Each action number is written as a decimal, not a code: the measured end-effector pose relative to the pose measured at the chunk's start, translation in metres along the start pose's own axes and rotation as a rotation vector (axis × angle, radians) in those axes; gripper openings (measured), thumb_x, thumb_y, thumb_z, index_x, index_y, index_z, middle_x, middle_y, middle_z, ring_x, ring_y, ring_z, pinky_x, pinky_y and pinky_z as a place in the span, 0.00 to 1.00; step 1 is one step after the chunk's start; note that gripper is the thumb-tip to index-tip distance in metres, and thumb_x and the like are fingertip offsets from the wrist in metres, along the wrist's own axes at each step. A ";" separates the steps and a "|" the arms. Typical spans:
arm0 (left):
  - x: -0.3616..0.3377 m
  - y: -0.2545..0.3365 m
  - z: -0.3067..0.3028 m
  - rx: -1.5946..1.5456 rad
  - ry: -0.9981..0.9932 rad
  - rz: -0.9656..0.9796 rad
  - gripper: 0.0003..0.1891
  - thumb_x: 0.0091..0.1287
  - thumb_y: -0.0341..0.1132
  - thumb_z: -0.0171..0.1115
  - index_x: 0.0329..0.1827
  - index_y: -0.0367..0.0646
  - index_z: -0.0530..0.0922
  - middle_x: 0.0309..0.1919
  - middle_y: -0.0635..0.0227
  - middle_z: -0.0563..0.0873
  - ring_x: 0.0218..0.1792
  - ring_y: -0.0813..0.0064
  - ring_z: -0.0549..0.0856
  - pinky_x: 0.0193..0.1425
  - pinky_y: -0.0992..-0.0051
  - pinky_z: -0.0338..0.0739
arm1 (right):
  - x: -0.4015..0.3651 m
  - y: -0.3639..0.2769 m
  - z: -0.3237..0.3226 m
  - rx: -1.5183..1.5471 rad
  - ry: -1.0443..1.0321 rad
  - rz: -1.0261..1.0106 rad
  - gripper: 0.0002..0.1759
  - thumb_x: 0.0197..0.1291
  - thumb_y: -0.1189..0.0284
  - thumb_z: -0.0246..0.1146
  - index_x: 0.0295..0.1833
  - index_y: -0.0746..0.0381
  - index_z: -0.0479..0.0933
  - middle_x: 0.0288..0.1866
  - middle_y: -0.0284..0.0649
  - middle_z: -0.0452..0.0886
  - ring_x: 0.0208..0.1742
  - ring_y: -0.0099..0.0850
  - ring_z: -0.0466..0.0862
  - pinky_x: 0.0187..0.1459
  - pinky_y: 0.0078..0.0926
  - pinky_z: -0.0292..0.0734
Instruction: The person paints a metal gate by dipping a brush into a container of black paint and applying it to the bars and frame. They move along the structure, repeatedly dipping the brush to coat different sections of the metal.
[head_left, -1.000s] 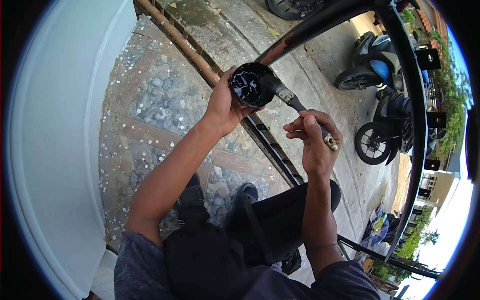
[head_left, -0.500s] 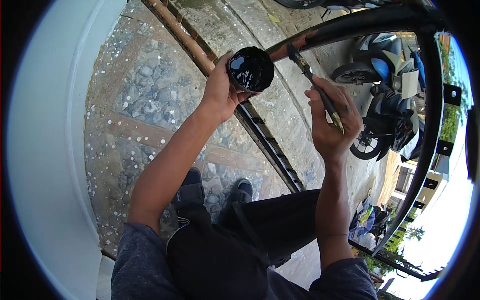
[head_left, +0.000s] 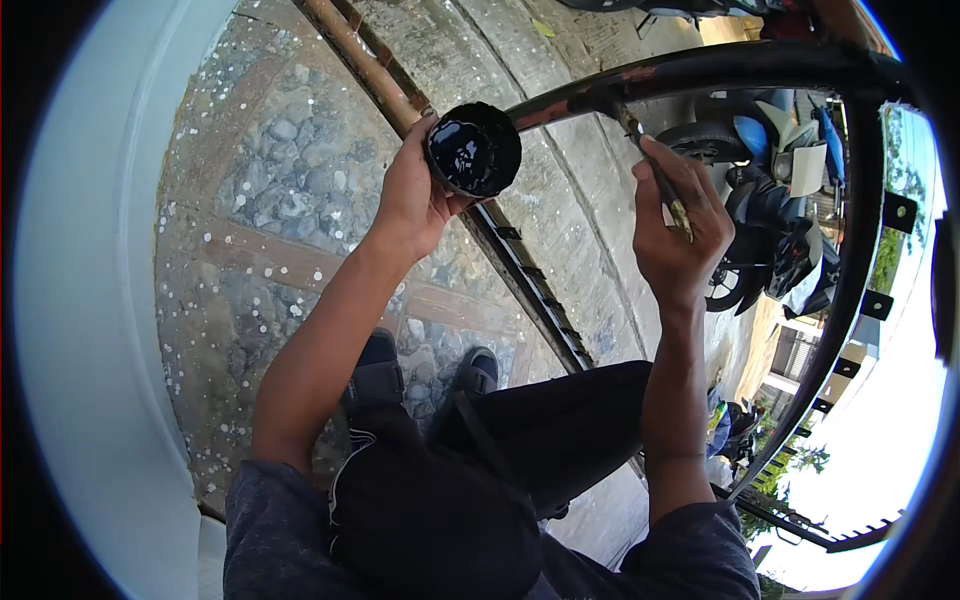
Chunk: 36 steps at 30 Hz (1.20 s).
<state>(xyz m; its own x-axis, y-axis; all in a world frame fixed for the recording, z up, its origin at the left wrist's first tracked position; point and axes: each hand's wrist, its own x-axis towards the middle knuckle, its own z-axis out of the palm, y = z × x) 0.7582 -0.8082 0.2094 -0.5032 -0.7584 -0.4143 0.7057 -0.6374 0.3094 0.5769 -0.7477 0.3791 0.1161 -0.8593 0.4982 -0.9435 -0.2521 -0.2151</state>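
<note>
My left hand [head_left: 408, 196] is wrapped round the side of a round container of glossy black paint [head_left: 472, 150], its open top facing me. My right hand [head_left: 684, 218] grips a paint-smeared brush [head_left: 636, 128] by the handle. The dark bristles touch the underside of a curved metal bar [head_left: 700, 74], which is mostly black with reddish-brown patches near the brush. The container is left of the brush, close to the bar's lower left end.
A brown pipe [head_left: 362, 62] and a dark rail [head_left: 530, 278] run diagonally across the floor. Parked motorcycles [head_left: 790, 220] are beyond the frame on the right. A pale wall [head_left: 100, 300] stands at left. My sandalled feet rest on speckled stone paving [head_left: 290, 150].
The brush has moved slightly right along the bar, its bristles now against the underside. The paint container appears a little further left and lower, and the whole view has shifted slightly.
</note>
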 end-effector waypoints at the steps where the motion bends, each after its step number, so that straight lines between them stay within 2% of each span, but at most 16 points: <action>1: -0.001 0.000 -0.001 0.001 0.012 -0.006 0.24 0.80 0.52 0.42 0.63 0.43 0.76 0.51 0.59 0.87 0.46 0.66 0.91 0.43 0.64 0.93 | -0.001 -0.003 -0.005 -0.001 0.047 0.010 0.17 0.58 0.85 0.69 0.53 0.60 0.85 0.36 0.42 0.85 0.31 0.30 0.87 0.34 0.26 0.81; 5: 0.000 0.002 0.000 0.001 -0.006 -0.011 0.24 0.81 0.51 0.41 0.63 0.43 0.76 0.51 0.59 0.87 0.46 0.65 0.91 0.43 0.64 0.93 | -0.003 -0.020 -0.003 -0.006 -0.167 0.031 0.16 0.58 0.85 0.69 0.53 0.63 0.85 0.37 0.41 0.85 0.34 0.26 0.86 0.37 0.21 0.79; 8: -0.002 0.004 0.004 0.005 -0.031 -0.011 0.24 0.81 0.51 0.41 0.63 0.43 0.75 0.52 0.59 0.87 0.46 0.65 0.91 0.43 0.63 0.93 | 0.015 -0.012 -0.008 -0.042 -0.120 -0.029 0.16 0.59 0.85 0.68 0.53 0.63 0.85 0.37 0.42 0.85 0.34 0.26 0.86 0.37 0.21 0.79; 10: -0.006 0.006 0.002 -0.003 -0.020 -0.016 0.24 0.81 0.51 0.41 0.63 0.43 0.75 0.52 0.59 0.87 0.46 0.65 0.91 0.44 0.63 0.93 | 0.021 -0.015 -0.025 -0.070 0.021 -0.042 0.14 0.61 0.85 0.66 0.52 0.66 0.84 0.38 0.42 0.86 0.36 0.26 0.87 0.38 0.21 0.81; 13: -0.007 0.009 0.003 0.001 -0.018 -0.012 0.24 0.81 0.51 0.41 0.63 0.43 0.75 0.52 0.59 0.87 0.46 0.66 0.91 0.44 0.63 0.93 | 0.023 -0.032 -0.040 -0.123 0.104 -0.084 0.12 0.58 0.85 0.68 0.48 0.65 0.85 0.36 0.43 0.87 0.32 0.27 0.87 0.34 0.22 0.81; 16: -0.010 0.010 0.004 0.046 -0.022 0.010 0.24 0.81 0.51 0.41 0.63 0.43 0.75 0.52 0.59 0.87 0.46 0.67 0.91 0.44 0.64 0.93 | 0.039 -0.044 -0.025 0.008 -0.147 -0.034 0.10 0.62 0.83 0.66 0.49 0.66 0.86 0.36 0.40 0.87 0.34 0.24 0.88 0.38 0.21 0.83; 17: -0.010 0.010 0.007 0.056 -0.008 0.005 0.24 0.81 0.51 0.41 0.63 0.43 0.75 0.51 0.59 0.87 0.46 0.67 0.91 0.44 0.64 0.93 | 0.051 -0.038 -0.013 -0.016 -0.161 -0.114 0.09 0.62 0.79 0.68 0.47 0.64 0.86 0.36 0.38 0.88 0.33 0.23 0.88 0.37 0.21 0.82; 19: -0.012 0.009 0.007 0.063 -0.036 0.005 0.24 0.81 0.52 0.42 0.63 0.43 0.75 0.51 0.60 0.87 0.46 0.67 0.91 0.44 0.64 0.93 | 0.082 -0.042 0.004 -0.068 -0.361 0.130 0.08 0.61 0.76 0.69 0.46 0.63 0.87 0.36 0.38 0.88 0.33 0.23 0.88 0.38 0.22 0.82; 20: -0.012 0.009 0.007 0.076 -0.034 0.002 0.24 0.80 0.53 0.43 0.62 0.44 0.76 0.51 0.61 0.87 0.47 0.67 0.91 0.45 0.64 0.93 | 0.097 -0.043 0.015 -0.130 -0.399 0.079 0.08 0.59 0.71 0.69 0.41 0.63 0.86 0.31 0.44 0.87 0.31 0.31 0.89 0.31 0.26 0.80; 21: -0.013 0.009 0.007 0.063 -0.036 0.005 0.24 0.80 0.53 0.44 0.61 0.43 0.76 0.49 0.61 0.87 0.46 0.69 0.91 0.46 0.64 0.92 | 0.116 -0.059 0.020 -0.139 -0.489 0.202 0.11 0.54 0.72 0.65 0.31 0.71 0.83 0.21 0.48 0.82 0.22 0.33 0.84 0.29 0.34 0.78; 24: -0.019 0.006 0.008 0.050 -0.039 0.018 0.23 0.79 0.52 0.45 0.60 0.42 0.76 0.48 0.62 0.87 0.45 0.71 0.90 0.47 0.64 0.92 | 0.146 -0.044 0.034 -0.412 -0.601 0.099 0.14 0.51 0.70 0.65 0.25 0.73 0.80 0.18 0.51 0.80 0.20 0.37 0.82 0.28 0.35 0.77; 27: -0.022 0.007 0.002 0.033 -0.020 0.006 0.23 0.80 0.52 0.44 0.60 0.43 0.76 0.48 0.61 0.87 0.44 0.71 0.90 0.46 0.64 0.92 | 0.165 -0.075 0.006 -0.436 -0.464 0.067 0.17 0.51 0.67 0.65 0.24 0.74 0.80 0.20 0.52 0.81 0.22 0.43 0.83 0.30 0.39 0.78; 31: -0.023 0.011 0.002 0.065 -0.023 -0.007 0.23 0.80 0.53 0.42 0.62 0.46 0.76 0.51 0.63 0.88 0.47 0.69 0.91 0.45 0.65 0.92 | 0.166 -0.064 0.022 -0.453 -0.495 -0.019 0.17 0.50 0.66 0.65 0.26 0.74 0.80 0.22 0.56 0.82 0.29 0.45 0.88 0.34 0.39 0.81; 34: -0.025 0.014 0.005 0.073 -0.019 0.005 0.23 0.80 0.53 0.43 0.62 0.46 0.76 0.51 0.63 0.88 0.46 0.69 0.91 0.45 0.65 0.92 | 0.171 -0.069 0.026 -0.533 -0.648 0.058 0.17 0.49 0.67 0.66 0.28 0.74 0.81 0.22 0.55 0.83 0.28 0.44 0.87 0.33 0.39 0.80; 35: -0.027 0.015 0.004 0.069 -0.032 0.010 0.23 0.80 0.53 0.43 0.62 0.46 0.76 0.51 0.63 0.88 0.46 0.69 0.91 0.45 0.65 0.92 | 0.171 -0.077 0.004 -0.478 -0.583 0.135 0.15 0.50 0.69 0.65 0.29 0.74 0.81 0.22 0.54 0.83 0.27 0.45 0.86 0.32 0.40 0.79; 36: -0.028 0.015 0.003 0.060 -0.030 0.013 0.23 0.80 0.53 0.43 0.62 0.46 0.76 0.51 0.63 0.88 0.46 0.69 0.91 0.45 0.65 0.92 | 0.178 -0.089 -0.008 -0.519 -0.557 0.092 0.15 0.50 0.69 0.65 0.29 0.74 0.82 0.22 0.54 0.83 0.27 0.45 0.86 0.31 0.40 0.79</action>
<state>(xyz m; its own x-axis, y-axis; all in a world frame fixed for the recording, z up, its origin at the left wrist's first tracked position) 0.7808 -0.7971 0.2281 -0.5093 -0.7698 -0.3847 0.6814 -0.6337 0.3661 0.6790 -0.8751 0.4934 0.0393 -0.9988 -0.0292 -0.9658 -0.0455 0.2553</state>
